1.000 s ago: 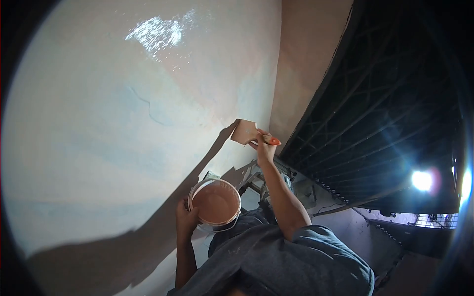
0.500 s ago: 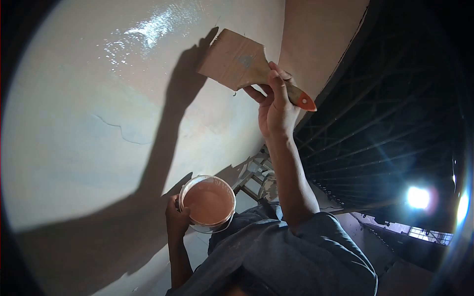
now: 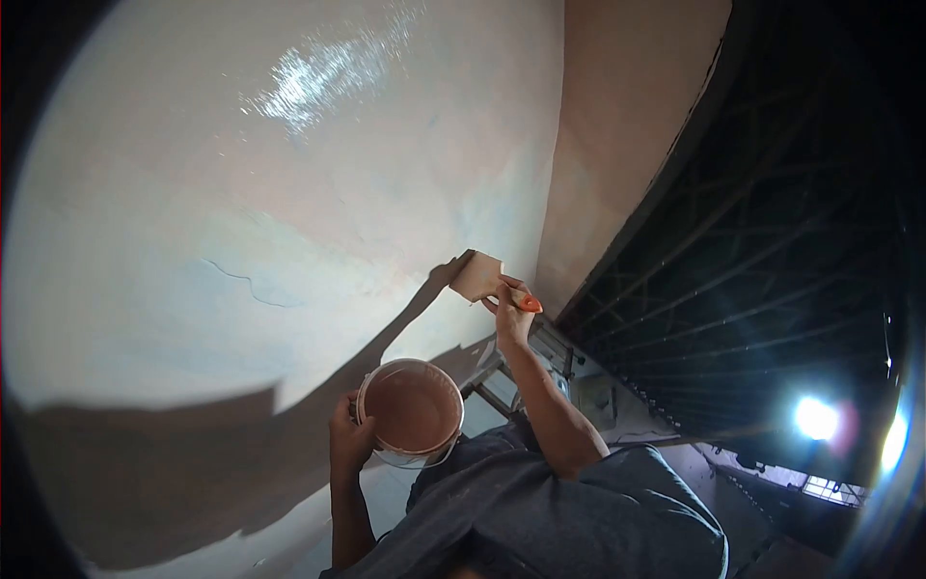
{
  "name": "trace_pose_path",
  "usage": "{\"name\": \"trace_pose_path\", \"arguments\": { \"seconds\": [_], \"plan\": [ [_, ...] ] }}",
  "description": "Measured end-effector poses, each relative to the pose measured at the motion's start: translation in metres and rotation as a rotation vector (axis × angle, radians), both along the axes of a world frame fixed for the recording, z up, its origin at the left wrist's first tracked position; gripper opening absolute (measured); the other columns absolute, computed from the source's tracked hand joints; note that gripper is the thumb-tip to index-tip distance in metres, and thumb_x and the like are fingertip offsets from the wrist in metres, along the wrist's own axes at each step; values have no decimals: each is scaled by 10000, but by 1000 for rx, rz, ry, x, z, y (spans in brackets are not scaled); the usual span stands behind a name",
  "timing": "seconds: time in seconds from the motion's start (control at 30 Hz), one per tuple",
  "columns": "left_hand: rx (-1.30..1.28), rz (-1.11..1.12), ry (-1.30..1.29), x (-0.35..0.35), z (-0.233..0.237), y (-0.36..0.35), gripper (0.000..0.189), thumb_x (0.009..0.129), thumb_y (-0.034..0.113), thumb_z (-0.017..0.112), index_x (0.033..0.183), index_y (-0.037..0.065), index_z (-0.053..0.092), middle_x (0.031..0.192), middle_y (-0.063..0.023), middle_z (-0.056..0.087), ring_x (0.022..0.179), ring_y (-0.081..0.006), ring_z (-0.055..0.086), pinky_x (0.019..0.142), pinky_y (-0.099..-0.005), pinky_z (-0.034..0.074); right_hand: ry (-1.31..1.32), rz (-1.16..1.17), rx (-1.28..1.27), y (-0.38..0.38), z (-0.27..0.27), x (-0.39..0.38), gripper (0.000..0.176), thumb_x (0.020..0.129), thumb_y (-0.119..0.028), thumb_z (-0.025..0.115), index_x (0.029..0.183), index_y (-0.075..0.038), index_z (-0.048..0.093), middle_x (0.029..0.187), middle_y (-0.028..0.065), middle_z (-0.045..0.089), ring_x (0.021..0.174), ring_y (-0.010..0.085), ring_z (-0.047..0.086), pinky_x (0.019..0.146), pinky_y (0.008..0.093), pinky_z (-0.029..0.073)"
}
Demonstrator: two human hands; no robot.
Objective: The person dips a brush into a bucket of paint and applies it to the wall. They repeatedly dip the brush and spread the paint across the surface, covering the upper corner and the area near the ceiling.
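Note:
A wide paintbrush with an orange-tipped handle is gripped by my right hand, its bristle end against or very close to the pale wall. Low on the left, my left hand clasps the rim and side of a bucket, thumb over the edge. Pinkish-brown paint lies inside the bucket, and a wire handle hangs beneath its rim. Wet, shiny paint glints on the upper wall.
A thin crack runs along the wall. Another wall meets it at a corner. A dark metal grille stands on the right, with a bright lamp there. Below my right arm is a ladder.
My right hand has swept the paintbrush down the wall, away from the upper area. The bucket in my left hand has stayed nearly in place, tilting slightly. The view has shifted a little.

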State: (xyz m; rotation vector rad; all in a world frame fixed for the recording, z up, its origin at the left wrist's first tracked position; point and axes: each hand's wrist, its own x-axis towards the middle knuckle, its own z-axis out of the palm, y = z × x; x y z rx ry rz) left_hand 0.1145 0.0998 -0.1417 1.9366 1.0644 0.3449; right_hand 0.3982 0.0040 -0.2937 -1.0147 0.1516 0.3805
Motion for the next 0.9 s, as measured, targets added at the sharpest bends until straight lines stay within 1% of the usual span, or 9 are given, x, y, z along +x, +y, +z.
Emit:
{"name": "trace_pose_path", "arguments": {
  "seconds": [0.07, 0.13, 0.27, 0.43, 0.53, 0.6, 0.67, 0.8, 0.9],
  "plan": [
    [-82, 101, 174, 13, 21, -8, 398, 699, 6, 584, 1096, -10, 555, 908, -121, 629, 786, -186, 622, 729, -322, 521, -39, 1, 14, 8, 58, 10, 186, 927, -134, 584, 1075, -20, 578, 1073, 89, 566, 974, 193, 598, 775, 404, 599],
    [-64, 110, 141, 16, 27, -9, 404, 690, 11, 579, 1093, -15, 557, 916, -120, 625, 800, -186, 615, 743, -322, 512, -157, -20, 103, 5, 141, 15, 201, 923, -109, 583, 1080, 16, 590, 1022, 112, 597, 928, 182, 611, 765, 364, 603],
    [-21, 78, 16, 9, 13, -4, 418, 677, 17, 572, 1093, -25, 559, 926, -122, 627, 829, -195, 611, 778, -333, 501, -408, -55, 434, -12, 272, 37, 145, 927, -130, 570, 1048, -56, 602, 1091, 95, 565, 955, 213, 624, 782, 443, 601],
    [-45, 95, 42, 15, 22, -9, 425, 679, 15, 564, 1102, -26, 555, 944, -127, 623, 843, -192, 609, 796, -329, 496, -518, 8, 645, -20, 325, 58, 174, 917, -149, 589, 1068, -63, 599, 1135, 102, 581, 997, 241, 637, 791, 475, 596],
    [-72, 118, 30, 19, 29, -13, 425, 683, 13, 561, 1106, -25, 554, 941, -129, 618, 831, -198, 609, 780, -330, 501, -420, 33, 640, -10, 282, 60, 208, 910, -156, 605, 1095, -64, 586, 1132, 91, 592, 992, 233, 638, 791, 465, 596],
    [-137, 151, 25, 19, 29, -14, 426, 684, 10, 560, 1108, -23, 554, 932, -128, 612, 819, -202, 610, 761, -330, 507, -311, 52, 620, -1, 223, 57, 203, 915, -150, 602, 1106, -93, 566, 1131, 69, 597, 977, 222, 636, 793, 447, 591],
    [-67, 132, 78, 17, 19, -9, 393, 733, 24, 611, 1117, -20, 542, 879, -138, 619, 694, -191, 636, 547, -314, 541, -169, 82, 572, 5, 135, 54, 184, 918, -174, 617, 1087, -124, 563, 1137, 53, 592, 963, 206, 626, 822, 446, 570],
    [-82, 122, 36, 13, 4, -4, 395, 725, 17, 598, 1114, -22, 543, 871, -124, 611, 695, -196, 635, 547, -323, 541, 1, 37, 305, -18, 6, 32, 151, 913, -168, 627, 1040, -101, 580, 1109, 51, 590, 961, 228, 615, 792, 442, 580],
    [-81, 85, -46, 7, -13, 0, 396, 712, 2, 581, 1106, -25, 547, 884, -133, 625, 710, -207, 645, 538, -333, 541, 24, 32, 94, -37, -46, 19, 176, 910, -156, 630, 1054, -63, 588, 1076, 68, 582, 978, 232, 608, 782, 449, 589]
  ]
}}
